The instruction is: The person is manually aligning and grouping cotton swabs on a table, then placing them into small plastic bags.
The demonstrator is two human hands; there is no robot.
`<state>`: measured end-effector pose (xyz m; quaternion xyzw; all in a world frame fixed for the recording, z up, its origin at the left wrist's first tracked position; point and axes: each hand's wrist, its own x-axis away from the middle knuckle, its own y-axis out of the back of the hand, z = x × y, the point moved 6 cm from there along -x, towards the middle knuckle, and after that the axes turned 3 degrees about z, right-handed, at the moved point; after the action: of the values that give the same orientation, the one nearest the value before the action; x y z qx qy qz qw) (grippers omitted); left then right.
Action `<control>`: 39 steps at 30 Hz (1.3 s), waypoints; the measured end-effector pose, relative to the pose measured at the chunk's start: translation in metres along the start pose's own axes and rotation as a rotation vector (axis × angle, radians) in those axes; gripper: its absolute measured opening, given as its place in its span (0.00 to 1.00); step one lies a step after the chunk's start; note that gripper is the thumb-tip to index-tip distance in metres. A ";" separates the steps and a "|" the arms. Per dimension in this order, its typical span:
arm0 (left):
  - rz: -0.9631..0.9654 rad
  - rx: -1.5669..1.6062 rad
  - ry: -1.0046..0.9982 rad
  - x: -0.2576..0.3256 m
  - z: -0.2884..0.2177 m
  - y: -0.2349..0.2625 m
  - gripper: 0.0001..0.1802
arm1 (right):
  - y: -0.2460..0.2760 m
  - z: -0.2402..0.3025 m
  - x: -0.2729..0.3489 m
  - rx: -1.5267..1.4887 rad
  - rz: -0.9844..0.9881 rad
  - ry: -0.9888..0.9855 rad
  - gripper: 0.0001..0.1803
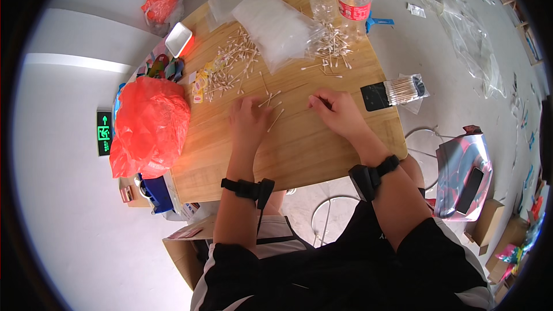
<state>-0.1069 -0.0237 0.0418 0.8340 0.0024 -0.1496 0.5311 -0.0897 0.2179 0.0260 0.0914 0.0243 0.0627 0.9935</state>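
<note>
My left hand (249, 120) is palm down over the wooden table (299, 158). Its fingers are bent and loosely apart, beside a few loose cotton swabs (276, 120), and nothing shows in its grasp. To the right, my right hand (336, 110) is curled closed with the thumb toward the left; what it holds, if anything, is hidden. Beyond my left hand spreads a pile of cotton swabs (233, 63) with small yellow packets (199, 87) at its edge. At the right edge a black-ended clear pack (375, 97) holds a row of swabs (403, 90).
A red plastic bag (151, 126) bulges over the left edge. Clear plastic bags (276, 26) lie at the back, beside another swab heap (334, 46). Two bottles (353, 6) stand at the far right. A small white-and-red tray (179, 39) sits at the far left.
</note>
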 end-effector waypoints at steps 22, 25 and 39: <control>0.070 -0.052 0.195 -0.055 0.026 -0.027 0.16 | 0.002 -0.003 0.000 0.036 0.041 -0.091 0.10; 0.229 -0.067 0.211 -0.041 0.053 -0.023 0.14 | 0.003 -0.005 -0.002 0.044 0.033 -0.068 0.10; 0.032 0.015 0.119 -0.051 0.061 -0.010 0.18 | 0.001 -0.003 0.000 0.008 0.037 -0.074 0.10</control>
<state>-0.1720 -0.0654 0.0221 0.8452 0.0193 -0.0913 0.5262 -0.0903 0.2194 0.0235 0.0983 -0.0142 0.0776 0.9920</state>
